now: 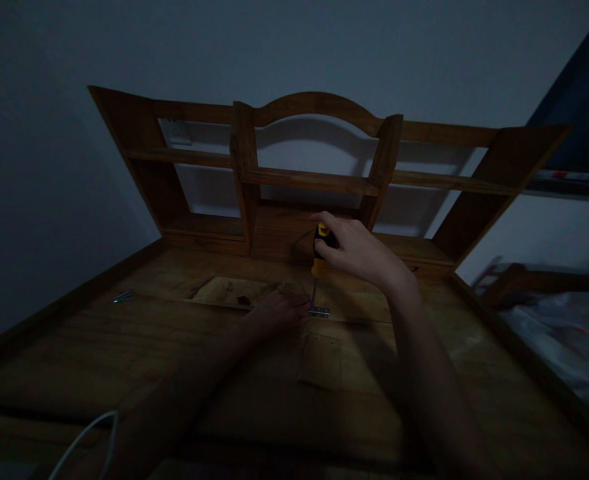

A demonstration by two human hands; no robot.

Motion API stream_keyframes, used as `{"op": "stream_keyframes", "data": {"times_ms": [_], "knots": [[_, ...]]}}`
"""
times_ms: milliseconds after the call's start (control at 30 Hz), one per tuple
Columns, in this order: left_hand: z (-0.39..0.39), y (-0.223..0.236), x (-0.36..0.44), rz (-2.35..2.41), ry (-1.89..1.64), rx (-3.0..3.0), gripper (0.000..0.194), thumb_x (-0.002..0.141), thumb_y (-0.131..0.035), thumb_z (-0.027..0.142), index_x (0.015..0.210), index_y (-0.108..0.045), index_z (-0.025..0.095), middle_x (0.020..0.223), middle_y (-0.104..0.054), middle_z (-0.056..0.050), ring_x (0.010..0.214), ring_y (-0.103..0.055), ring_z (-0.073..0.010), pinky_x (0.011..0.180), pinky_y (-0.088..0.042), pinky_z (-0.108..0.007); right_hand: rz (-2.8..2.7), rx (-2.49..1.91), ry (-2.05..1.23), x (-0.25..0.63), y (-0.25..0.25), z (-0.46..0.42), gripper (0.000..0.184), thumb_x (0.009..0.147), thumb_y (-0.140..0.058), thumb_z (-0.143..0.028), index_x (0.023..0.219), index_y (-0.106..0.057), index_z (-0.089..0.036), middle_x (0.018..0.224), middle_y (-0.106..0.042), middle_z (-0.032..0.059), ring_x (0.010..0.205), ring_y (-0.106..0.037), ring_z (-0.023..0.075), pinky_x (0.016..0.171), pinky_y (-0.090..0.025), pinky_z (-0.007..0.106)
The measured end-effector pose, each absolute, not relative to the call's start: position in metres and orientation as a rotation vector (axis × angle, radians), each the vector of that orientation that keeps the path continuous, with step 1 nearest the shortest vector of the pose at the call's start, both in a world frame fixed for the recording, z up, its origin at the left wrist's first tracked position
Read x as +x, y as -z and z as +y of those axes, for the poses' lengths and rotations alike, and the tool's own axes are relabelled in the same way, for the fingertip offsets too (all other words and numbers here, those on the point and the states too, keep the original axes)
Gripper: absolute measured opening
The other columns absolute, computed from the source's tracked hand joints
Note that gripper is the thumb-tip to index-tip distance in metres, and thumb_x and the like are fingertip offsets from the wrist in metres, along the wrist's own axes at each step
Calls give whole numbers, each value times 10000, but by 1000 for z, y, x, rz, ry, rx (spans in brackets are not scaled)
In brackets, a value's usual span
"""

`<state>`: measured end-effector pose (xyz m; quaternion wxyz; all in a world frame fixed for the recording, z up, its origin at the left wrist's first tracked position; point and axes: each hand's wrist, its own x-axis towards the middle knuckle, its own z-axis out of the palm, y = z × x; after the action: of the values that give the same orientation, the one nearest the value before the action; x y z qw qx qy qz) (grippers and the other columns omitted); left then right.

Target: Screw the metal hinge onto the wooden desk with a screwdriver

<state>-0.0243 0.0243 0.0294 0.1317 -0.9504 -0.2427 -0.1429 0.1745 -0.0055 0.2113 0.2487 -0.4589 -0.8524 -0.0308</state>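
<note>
My right hand (pixel 359 253) is wrapped round the black and yellow handle of a screwdriver (pixel 318 257), held upright. Its thin shaft points down onto a small metal hinge plate (pixel 319 311) on the wooden desk top (pixel 174 347). My left hand (pixel 282 310) rests on the wood just left of the plate, fingers curled, fingertips pinched at the plate's left edge beside the screwdriver tip. What those fingertips hold is too small and dark to make out.
A wooden hutch (pixel 319 177) with shelves and an arched top stands at the desk's back. A small square wooden piece (pixel 320 360) lies in front of the plate. A metal piece (pixel 123 297) lies far left, a white cable (pixel 82 437) at the near left edge. A bed shows at right.
</note>
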Motion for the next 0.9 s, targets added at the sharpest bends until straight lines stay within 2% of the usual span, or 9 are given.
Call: {"op": "stream_keyframes", "data": {"times_ms": [100,300,533,667,900], "knots": [[24,-30,-24,-698,407,-2739,195,971,-579,257,1126,-655,166,1154,-714,-95,926,-697,-215,894,-518,-366,-2323,-1229,68,176,-211,-4,364,961,-506,-306,1308,-547,-202,1041,-713,75,950,-663,228,825,-451,315],[24,-32,-23,-700,373,-2765,165,963,-580,234,1086,-658,157,1092,-726,-80,890,-699,-223,834,-535,-363,-2291,-1294,244,170,-206,-4,290,1003,-490,-393,1208,-538,-194,923,-695,69,819,-659,220,699,-416,302],[22,-34,-23,-704,397,-2770,160,978,-554,234,1066,-668,165,1085,-715,-86,880,-693,-203,859,-533,-349,-2292,-1329,342,168,-204,-2,270,1016,-469,-422,1144,-526,-191,884,-693,73,799,-667,232,664,-388,310],[24,-31,-23,-699,404,-2757,161,975,-556,246,1067,-664,170,1087,-718,-78,871,-690,-207,819,-528,-339,-2291,-1340,343,167,-204,-2,270,1018,-465,-428,1138,-521,-192,891,-696,77,800,-668,229,659,-384,307],[26,-28,-24,-713,414,-2772,163,975,-558,240,1089,-652,171,1119,-713,-76,889,-695,-200,813,-521,-333,-2291,-1337,294,169,-205,-3,306,1010,-476,-422,1188,-523,-177,956,-710,99,875,-679,257,713,-427,326]]}}
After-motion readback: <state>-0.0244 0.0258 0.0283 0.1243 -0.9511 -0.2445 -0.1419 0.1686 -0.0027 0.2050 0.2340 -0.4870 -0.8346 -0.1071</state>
